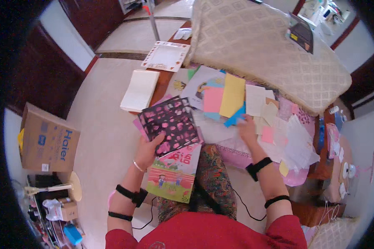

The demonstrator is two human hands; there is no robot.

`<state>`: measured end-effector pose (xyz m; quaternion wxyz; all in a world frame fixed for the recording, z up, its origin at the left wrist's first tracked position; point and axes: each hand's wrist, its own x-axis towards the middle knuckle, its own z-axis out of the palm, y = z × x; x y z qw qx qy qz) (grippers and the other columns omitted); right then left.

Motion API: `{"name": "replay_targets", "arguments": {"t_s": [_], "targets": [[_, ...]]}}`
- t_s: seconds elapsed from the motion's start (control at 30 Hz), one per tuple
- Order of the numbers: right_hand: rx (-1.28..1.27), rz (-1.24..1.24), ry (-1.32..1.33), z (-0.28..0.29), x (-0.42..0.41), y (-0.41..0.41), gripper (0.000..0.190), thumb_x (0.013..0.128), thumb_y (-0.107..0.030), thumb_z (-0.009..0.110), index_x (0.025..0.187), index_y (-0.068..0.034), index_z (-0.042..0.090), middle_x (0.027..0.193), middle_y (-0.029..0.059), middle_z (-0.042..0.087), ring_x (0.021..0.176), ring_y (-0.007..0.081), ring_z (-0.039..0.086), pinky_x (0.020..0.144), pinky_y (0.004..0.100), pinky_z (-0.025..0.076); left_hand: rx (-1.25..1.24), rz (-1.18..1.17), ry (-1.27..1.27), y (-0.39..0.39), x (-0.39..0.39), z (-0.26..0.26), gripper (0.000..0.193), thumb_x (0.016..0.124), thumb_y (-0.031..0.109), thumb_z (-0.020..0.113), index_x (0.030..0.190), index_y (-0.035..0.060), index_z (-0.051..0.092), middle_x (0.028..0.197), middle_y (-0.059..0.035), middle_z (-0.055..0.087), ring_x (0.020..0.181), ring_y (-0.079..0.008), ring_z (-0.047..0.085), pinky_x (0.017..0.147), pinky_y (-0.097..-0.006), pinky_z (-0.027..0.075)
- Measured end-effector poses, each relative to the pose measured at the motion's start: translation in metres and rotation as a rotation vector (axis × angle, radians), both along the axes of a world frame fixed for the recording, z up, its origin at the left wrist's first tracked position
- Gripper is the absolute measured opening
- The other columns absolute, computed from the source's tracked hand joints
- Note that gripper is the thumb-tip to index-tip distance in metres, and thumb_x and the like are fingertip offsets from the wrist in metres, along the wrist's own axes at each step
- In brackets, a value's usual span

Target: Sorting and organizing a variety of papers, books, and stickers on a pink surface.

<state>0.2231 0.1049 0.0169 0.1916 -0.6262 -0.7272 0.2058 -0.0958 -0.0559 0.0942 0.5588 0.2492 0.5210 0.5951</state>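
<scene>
My left hand (148, 150) grips a fanned bundle of black sheets with pink patches (171, 124), its thumb on top. Pink sheets stick out from under that bundle. Below it, a colourful illustrated booklet (173, 182) with red lettering lies over my lap. My right hand (246, 129) is blurred, its fingers at the edge of a blue paper (236, 117); whether they pinch it is unclear. Just beyond are a yellow sheet (232, 95) and a pink sheet (213, 99). White paper (256, 100) and a small pink note (267, 134) lie to the right.
A white paper stack (140, 90) and a heart-decorated white frame (165, 56) rest along the wooden edge at left. Crumpled white sheets (299, 146) lie at right. Behind rises a quilted beige pad (252, 40) carrying a dark laptop (300, 34). A cardboard box (50, 143) stands on the floor.
</scene>
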Motion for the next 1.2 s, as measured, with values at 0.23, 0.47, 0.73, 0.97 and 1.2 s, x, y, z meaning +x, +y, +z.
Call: {"name": "replay_targets", "arguments": {"t_s": [0.23,0.47,0.73,0.97,1.2], "targets": [[-0.698,0.176,1.092,0.053,-0.045,-0.028,0.044,0.081,-0.026,0.059,0.118,-0.004,0.048,0.112,0.0081,0.052,0.104,0.0192,0.048,0.085,0.033,0.04,-0.017,-0.196,-0.098,0.013,0.02,0.007,0.037,0.078,0.006,0.063,0.112,0.0035,0.05,0.099,-0.0034,0.06,0.085,-0.012,0.057,0.074,-0.0277,0.049],[-0.587,0.152,1.16,0.076,-0.094,-0.06,0.024,0.08,-0.013,0.063,0.1,-0.002,0.056,0.09,0.0009,0.061,0.078,0.0091,0.054,0.07,0.0266,0.046,-0.024,-0.468,0.203,0.02,0.025,-0.005,0.045,0.069,0.006,0.071,0.11,0.0032,0.052,0.098,-0.0034,0.06,0.083,-0.01,0.057,0.074,-0.0261,0.048],[-0.355,0.154,1.241,0.069,-0.1,-0.057,0.022,0.079,-0.009,0.063,0.099,-0.002,0.055,0.091,0.0026,0.061,0.08,0.0096,0.056,0.072,0.026,0.046,0.139,-0.205,0.073,0.018,0.031,-0.005,0.03,0.08,-0.005,0.053,0.109,0.0008,0.048,0.098,-0.0042,0.059,0.089,-0.0103,0.055,0.078,-0.0265,0.046],[-0.459,0.248,1.142,0.071,-0.118,-0.078,0.023,0.077,-0.007,0.065,0.098,-0.001,0.056,0.09,0.0018,0.06,0.079,0.0092,0.054,0.073,0.0259,0.045,0.169,-0.073,0.336,0.001,0.002,-0.022,0.024,0.079,-0.006,0.052,0.102,0.0005,0.051,0.093,-0.0037,0.059,0.087,-0.0101,0.054,0.075,-0.0248,0.045],[-0.621,0.456,1.084,0.02,-0.131,-0.125,0.033,0.075,-0.004,0.066,0.105,0.0,0.054,0.1,0.0071,0.06,0.087,0.0128,0.055,0.078,0.0291,0.046,0.114,-0.022,0.494,-0.059,-0.011,-0.065,0.032,0.076,-0.001,0.059,0.106,0.0029,0.049,0.095,-0.0047,0.058,0.089,-0.0134,0.054,0.079,-0.0276,0.043]]}}
